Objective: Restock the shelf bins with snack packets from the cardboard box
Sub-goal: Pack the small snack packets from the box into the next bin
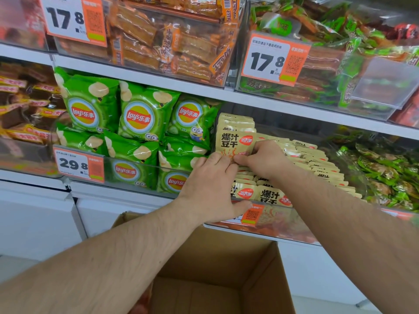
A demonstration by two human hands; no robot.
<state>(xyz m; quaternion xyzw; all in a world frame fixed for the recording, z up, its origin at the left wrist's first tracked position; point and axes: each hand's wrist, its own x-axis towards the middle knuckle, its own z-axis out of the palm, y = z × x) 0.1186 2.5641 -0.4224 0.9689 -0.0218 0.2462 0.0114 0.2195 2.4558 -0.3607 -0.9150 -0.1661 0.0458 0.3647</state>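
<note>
Step in hand, as judged from the scene: seating a stack of cream snack packets (235,141) upright at the left end of the clear bin (340,223). To do this well, keep the stack square, press it against the bin's left wall, and let go only once the packets stand without leaning; a loose release would likely let them slide onto the rows already lying to the right.

Positions are given relative to the clear bin, left to right.

- Left of the bin: green chip bags (136,123) fill the neighbouring compartment. They are not part of this step.
- At the bin's left front corner: the left hand (210,189) has its fingers curled over the lower edge of the upright stack and its thumb resting on the bin's front lip. It is grasping the stack.
- Just right of it, inside the bin: the right hand (265,158) pinches the stack's lower right corner, fingertips touching those of the left hand.
- Further right in the bin: rows of the same packets (317,164) lie overlapped, close beside the right wrist.
- Below the bin: the cardboard box (215,279) stands open; the visible part of its interior shows no packets.
</note>
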